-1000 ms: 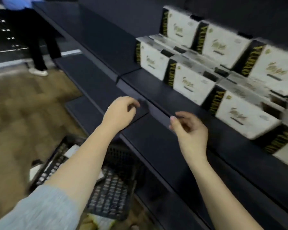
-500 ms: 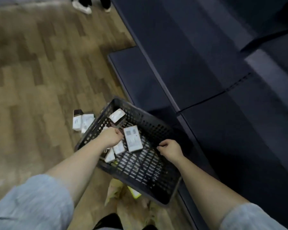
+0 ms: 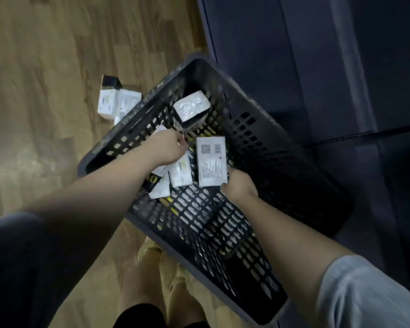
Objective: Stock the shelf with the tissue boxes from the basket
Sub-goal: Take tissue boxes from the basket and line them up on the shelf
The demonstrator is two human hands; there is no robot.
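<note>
The black basket (image 3: 282, 162) is holding several tissue boxes, the right hand (image 3: 238, 185) now pinching the barcode-side box (image 3: 212, 159) it was only nearing before, while the left hand (image 3: 168, 147) is curling over boxes beside it, its grip unclear

Wood floor (image 3: 45, 67) beside dark shelf (image 3: 317, 67)

A black basket (image 3: 282, 162) stands on the floor, hard against the shelf base. A few white boxes (image 3: 114, 102) lie on the floor just beside the basket's far left rim.
</note>
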